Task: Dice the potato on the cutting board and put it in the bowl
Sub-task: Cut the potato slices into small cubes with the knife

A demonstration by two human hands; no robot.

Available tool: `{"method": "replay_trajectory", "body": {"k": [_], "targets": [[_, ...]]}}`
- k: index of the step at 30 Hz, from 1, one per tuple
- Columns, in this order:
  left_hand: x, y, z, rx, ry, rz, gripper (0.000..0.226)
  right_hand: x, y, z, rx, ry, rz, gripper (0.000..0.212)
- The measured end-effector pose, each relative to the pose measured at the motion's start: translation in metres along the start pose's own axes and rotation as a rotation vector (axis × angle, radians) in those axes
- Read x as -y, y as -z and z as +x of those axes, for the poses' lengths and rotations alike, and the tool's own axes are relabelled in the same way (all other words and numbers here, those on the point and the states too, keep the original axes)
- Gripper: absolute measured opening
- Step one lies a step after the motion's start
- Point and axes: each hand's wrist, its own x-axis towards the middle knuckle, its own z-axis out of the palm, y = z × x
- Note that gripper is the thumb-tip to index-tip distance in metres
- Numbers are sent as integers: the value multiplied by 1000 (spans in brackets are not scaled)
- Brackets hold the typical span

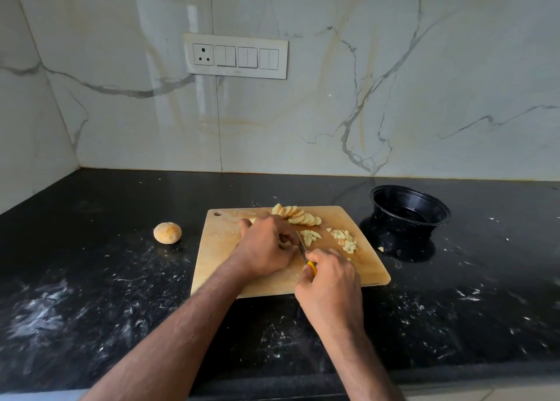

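A wooden cutting board (357, 267) lies on the black counter. A row of round potato slices (298, 215) leans along its far edge. Two small heaps of diced potato (345, 240) sit on its right half. My left hand (266, 246) holds a few potato slices (285, 243) down on the board with curled fingers. My right hand (330, 282) grips a yellow-handled knife (304, 252), its blade standing just right of my left fingertips. The black bowl (409, 211) stands to the right of the board and looks empty.
A whole potato piece with skin (167, 232) lies on the counter left of the board. One potato bit (381, 249) lies on the counter below the bowl. A marble wall with a switch panel (235, 55) rises behind.
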Motion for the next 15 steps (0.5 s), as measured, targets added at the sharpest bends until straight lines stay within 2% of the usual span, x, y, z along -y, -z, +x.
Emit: {"method": "replay_trajectory", "body": {"k": [9,13,15], "targets": [[7,16,1,65,-30,-11,12,0,1,0,-8,0,22,25],[11,22,2,75,20,-39,26,-1,2,0,-6,11,25,25],[13,23,2,82,59,-45,18,-1,2,0,1,18,20,24]]}}
